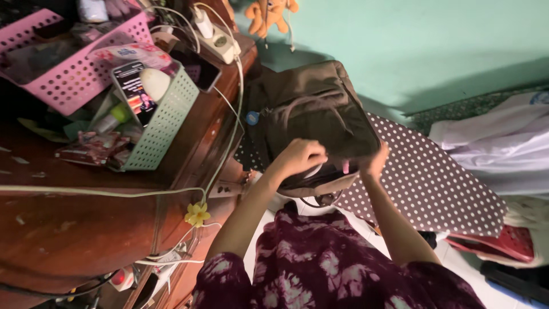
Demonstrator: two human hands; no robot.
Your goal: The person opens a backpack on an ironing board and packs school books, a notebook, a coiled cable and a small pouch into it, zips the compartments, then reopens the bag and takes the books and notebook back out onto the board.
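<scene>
Pink perforated basket (pixel 68 80) sat at far left on a dark wooden desk (pixel 74 229), full of clutter. Just right of it a pale green perforated basket (pixel 166 123) leaned tilted, holding packets and a white egg-shaped thing (pixel 154 83). White cables (pixel 226 143) ran down the desk's edge from a power strip (pixel 220 43) at the top, and a small yellow flower (pixel 197 214) hung on a cable near the desk's front.

Centre frame, an olive-brown backpack (pixel 311 114) stood on the near end of a dark polka-dot ironing board (pixel 429 183), against a mint green wall (pixel 412 46). Left hand (pixel 297 159) was curled over the bag's lower opening, fingers bent down onto its edge. Right hand (pixel 374 161) gripped the bag's right lower corner. Hands apart, one each side of the opening, both on the bag; how tight the grips were could not be told. Maroon tie-dye clothing (pixel 320 269) filled the bottom centre.

An orange plush toy (pixel 269 14) hung at top centre on the wall. Further right, white cloth (pixel 497 149) lay piled beyond the board, with a red item (pixel 503 243) low at right
</scene>
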